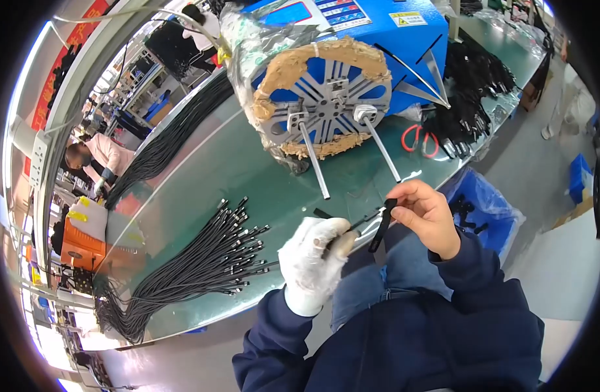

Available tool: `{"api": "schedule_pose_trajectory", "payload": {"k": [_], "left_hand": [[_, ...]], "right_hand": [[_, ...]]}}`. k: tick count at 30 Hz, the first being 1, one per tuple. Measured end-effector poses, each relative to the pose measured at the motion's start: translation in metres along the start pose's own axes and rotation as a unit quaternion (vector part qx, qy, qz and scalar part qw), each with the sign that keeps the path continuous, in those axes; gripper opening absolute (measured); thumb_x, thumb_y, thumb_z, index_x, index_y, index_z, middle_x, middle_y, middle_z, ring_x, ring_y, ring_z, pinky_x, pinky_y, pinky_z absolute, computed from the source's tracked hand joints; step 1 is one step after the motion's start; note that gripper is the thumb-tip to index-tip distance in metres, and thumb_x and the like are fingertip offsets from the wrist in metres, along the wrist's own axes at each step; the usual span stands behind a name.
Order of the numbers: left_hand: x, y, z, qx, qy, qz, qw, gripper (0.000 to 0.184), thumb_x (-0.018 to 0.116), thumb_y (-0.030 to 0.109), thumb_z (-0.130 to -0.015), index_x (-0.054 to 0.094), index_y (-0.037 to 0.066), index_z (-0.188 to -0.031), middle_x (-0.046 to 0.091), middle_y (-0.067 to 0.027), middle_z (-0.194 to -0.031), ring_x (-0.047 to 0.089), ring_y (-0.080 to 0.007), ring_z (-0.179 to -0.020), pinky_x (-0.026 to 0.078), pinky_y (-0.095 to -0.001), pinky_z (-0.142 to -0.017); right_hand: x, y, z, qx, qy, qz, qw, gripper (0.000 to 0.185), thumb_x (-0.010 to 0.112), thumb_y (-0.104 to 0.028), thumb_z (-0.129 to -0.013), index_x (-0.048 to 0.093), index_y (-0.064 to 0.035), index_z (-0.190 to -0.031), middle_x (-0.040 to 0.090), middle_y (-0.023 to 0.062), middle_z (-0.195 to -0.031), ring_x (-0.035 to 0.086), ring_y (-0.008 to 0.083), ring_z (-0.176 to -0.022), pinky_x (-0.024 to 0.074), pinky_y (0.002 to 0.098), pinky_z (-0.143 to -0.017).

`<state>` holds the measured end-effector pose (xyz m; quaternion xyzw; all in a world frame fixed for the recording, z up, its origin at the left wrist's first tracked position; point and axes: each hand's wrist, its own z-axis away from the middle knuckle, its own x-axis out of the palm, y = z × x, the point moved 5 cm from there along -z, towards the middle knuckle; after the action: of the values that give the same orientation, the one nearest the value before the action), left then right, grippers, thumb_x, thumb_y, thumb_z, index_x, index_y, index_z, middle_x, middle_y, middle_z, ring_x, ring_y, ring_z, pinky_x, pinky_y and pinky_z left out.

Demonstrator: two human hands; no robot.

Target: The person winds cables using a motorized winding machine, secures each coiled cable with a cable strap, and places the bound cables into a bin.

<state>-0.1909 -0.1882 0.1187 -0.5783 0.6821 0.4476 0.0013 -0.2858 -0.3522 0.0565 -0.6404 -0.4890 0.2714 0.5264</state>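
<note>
My left hand (pixel 316 258), in a white glove, is closed around a black cable (pixel 365 221) whose end points toward my other hand. Bare, my right hand (pixel 425 212) pinches a short black strap (pixel 381 230) that hangs down beside the cable end. Both hands are over the front edge of the green table (pixel 182 228). To the left of my gloved hand lies a fanned bundle of black cables (pixel 189 261) with metal connectors. Above the hands, two metal rods (pixel 315 160) stick out from the round plate (pixel 326 98) of a blue machine (pixel 414 52).
Red-handled scissors (pixel 420 142) lie right of the machine, near piled black cables (pixel 476 85). A blue bin (pixel 502 219) with a plastic liner stands below the table edge at right. More long cables (pixel 176 124) and a co-worker (pixel 104 157) are at left, beside an orange box (pixel 81 245).
</note>
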Motion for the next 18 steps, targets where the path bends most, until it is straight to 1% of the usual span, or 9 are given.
{"api": "schedule_pose_trajectory", "payload": {"k": [5, 8, 10, 11, 14, 15, 18], "left_hand": [[0.007, -0.005, 0.0, 0.009, -0.011, 0.008, 1.0, 0.016, 0.073, 0.004, -0.072, 0.065, 0.009, -0.085, 0.06, -0.0078, -0.073, 0.06, -0.0238, -0.06, 0.047, -0.0312, -0.054], [0.01, -0.006, -0.001, 0.028, -0.048, 0.006, 0.998, 0.015, 0.071, 0.004, -0.074, 0.065, 0.009, -0.087, 0.06, -0.0079, -0.074, 0.06, -0.0244, -0.06, 0.047, -0.0316, -0.054], [0.013, -0.005, -0.002, 0.04, -0.078, 0.005, 0.996, 0.015, 0.07, 0.004, -0.075, 0.064, 0.009, -0.087, 0.06, -0.0079, -0.074, 0.06, -0.0251, -0.059, 0.047, -0.032, -0.053], [0.014, -0.004, -0.003, 0.044, -0.09, 0.004, 0.995, 0.014, 0.069, 0.004, -0.075, 0.064, 0.01, -0.088, 0.06, -0.0078, -0.074, 0.06, -0.0255, -0.059, 0.047, -0.0322, -0.053], [0.015, 0.005, -0.005, 0.026, -0.053, 0.015, 0.998, 0.017, 0.071, -0.001, -0.072, 0.063, 0.006, -0.086, 0.062, -0.0076, -0.074, 0.06, -0.0205, -0.061, 0.047, -0.0287, -0.056], [0.011, 0.01, -0.007, -0.027, -0.053, -0.007, 0.998, 0.021, 0.072, 0.001, -0.073, 0.064, 0.007, -0.092, 0.061, -0.0072, -0.073, 0.059, -0.0201, -0.06, 0.046, -0.0287, -0.054], [0.007, 0.014, -0.017, 0.106, -0.075, -0.082, 0.988, 0.032, 0.073, 0.005, -0.074, 0.063, 0.009, -0.104, 0.061, -0.0062, -0.073, 0.059, -0.0187, -0.059, 0.047, -0.0281, -0.054]], "right_hand": [[-0.001, -0.01, -0.002, -0.048, 0.004, 0.081, 0.996, 0.018, 0.06, -0.001, -0.087, 0.061, -0.0005, -0.105, 0.062, 0.0028, -0.086, 0.059, 0.0083, -0.079, 0.0471, 0.023, -0.074], [0.001, -0.019, -0.005, -0.068, -0.028, 0.151, 0.986, 0.018, 0.063, -0.003, -0.085, 0.063, -0.0014, -0.103, 0.065, 0.0053, -0.084, 0.062, 0.0133, -0.075, 0.0477, 0.0252, -0.068], [0.006, -0.028, -0.011, -0.144, -0.098, 0.258, 0.951, 0.018, 0.065, -0.005, -0.083, 0.063, -0.0023, -0.1, 0.065, 0.0079, -0.082, 0.063, 0.0188, -0.072, 0.0476, 0.0283, -0.065], [0.01, -0.03, -0.012, -0.182, -0.133, 0.309, 0.924, 0.018, 0.066, -0.006, -0.081, 0.064, -0.0028, -0.099, 0.065, 0.0092, -0.081, 0.063, 0.0216, -0.071, 0.0475, 0.0298, -0.063], [0.022, -0.033, -0.018, -0.149, -0.114, 0.285, 0.94, 0.016, 0.068, -0.009, -0.079, 0.063, -0.0031, -0.093, 0.064, 0.0102, -0.078, 0.062, 0.0274, -0.069, 0.0463, 0.0342, -0.059], [0.022, -0.039, -0.021, -0.109, -0.099, 0.259, 0.954, 0.012, 0.068, -0.009, -0.079, 0.062, -0.0031, -0.088, 0.064, 0.0103, -0.076, 0.062, 0.0273, -0.068, 0.0466, 0.0349, -0.059], [0.025, -0.058, -0.024, -0.185, -0.103, 0.349, 0.913, 0.012, 0.068, -0.009, -0.079, 0.062, -0.0044, -0.088, 0.064, 0.0098, -0.077, 0.062, 0.0271, -0.068, 0.0472, 0.0353, -0.061]]}}
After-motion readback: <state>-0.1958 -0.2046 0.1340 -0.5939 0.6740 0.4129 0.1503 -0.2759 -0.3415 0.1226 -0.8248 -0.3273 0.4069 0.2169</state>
